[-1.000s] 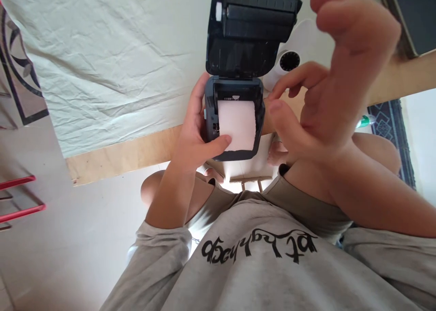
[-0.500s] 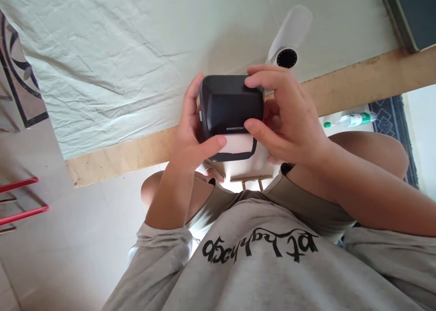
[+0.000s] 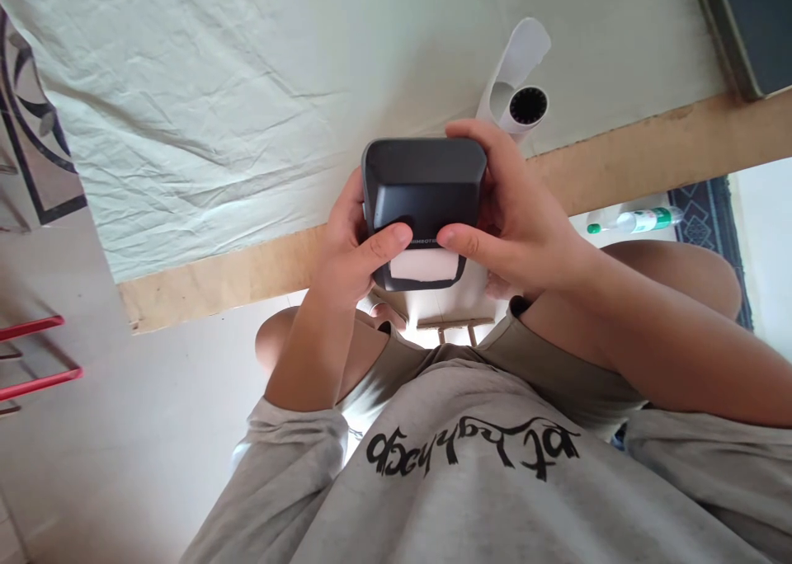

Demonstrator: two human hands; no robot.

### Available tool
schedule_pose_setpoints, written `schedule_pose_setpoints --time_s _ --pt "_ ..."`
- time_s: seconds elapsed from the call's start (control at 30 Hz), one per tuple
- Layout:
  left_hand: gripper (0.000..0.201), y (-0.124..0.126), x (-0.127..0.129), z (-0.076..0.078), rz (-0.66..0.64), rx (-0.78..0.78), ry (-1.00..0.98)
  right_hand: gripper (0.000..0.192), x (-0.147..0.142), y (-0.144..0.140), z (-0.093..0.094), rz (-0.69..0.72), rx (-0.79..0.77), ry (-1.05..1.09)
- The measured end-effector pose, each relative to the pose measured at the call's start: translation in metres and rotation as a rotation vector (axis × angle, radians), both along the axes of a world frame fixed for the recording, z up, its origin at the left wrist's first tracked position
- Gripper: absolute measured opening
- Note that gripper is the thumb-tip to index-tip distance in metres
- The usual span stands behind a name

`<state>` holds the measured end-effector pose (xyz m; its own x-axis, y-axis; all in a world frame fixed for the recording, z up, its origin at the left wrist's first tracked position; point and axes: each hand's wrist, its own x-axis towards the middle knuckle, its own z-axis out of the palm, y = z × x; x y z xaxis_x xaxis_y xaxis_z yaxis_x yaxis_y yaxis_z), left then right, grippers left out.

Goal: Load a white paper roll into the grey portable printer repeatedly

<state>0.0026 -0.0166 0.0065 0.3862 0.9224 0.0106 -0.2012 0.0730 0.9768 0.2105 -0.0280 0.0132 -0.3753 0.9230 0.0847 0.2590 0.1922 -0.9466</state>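
A black label printer marked NIIMBOT is held up between both hands over the near edge of the table. White label paper shows in the opening at its lower end. My left hand grips its left side, with the thumb lying on the top by the lettering. My right hand wraps round the right side, its thumb pressed near the lettering too. The fingers behind the printer are mostly hidden. Just beyond my right hand, a white roll of labels with a black core end rests on the cloth, its loose end curling upward.
A wrinkled pale green cloth covers the table, with a bare wooden edge in front. At the far right lies a dark flat panel. A plastic bottle is beyond my knee; red bars stand at left.
My right hand has closed more fully on the printer's side, its thumb now flat on the top. The printer has tilted slightly. The label roll's free end looks more curled open.
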Motion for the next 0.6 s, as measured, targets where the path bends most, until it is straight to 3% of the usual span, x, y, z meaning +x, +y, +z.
schedule_pose_setpoints --time_s 0.33,0.47,0.6 --pt "0.039 0.001 0.003 -0.002 -0.004 -0.038 -0.082 0.073 -0.001 0.002 -0.005 -0.04 0.068 -0.047" --pt "0.043 0.005 0.006 -0.007 0.001 -0.013 -0.127 0.082 0.002 -0.001 -0.011 -0.046 0.079 -0.016" --pt "0.041 0.004 0.006 -0.006 0.037 0.036 -0.149 0.066 0.009 -0.014 -0.003 -0.1 0.118 0.02"
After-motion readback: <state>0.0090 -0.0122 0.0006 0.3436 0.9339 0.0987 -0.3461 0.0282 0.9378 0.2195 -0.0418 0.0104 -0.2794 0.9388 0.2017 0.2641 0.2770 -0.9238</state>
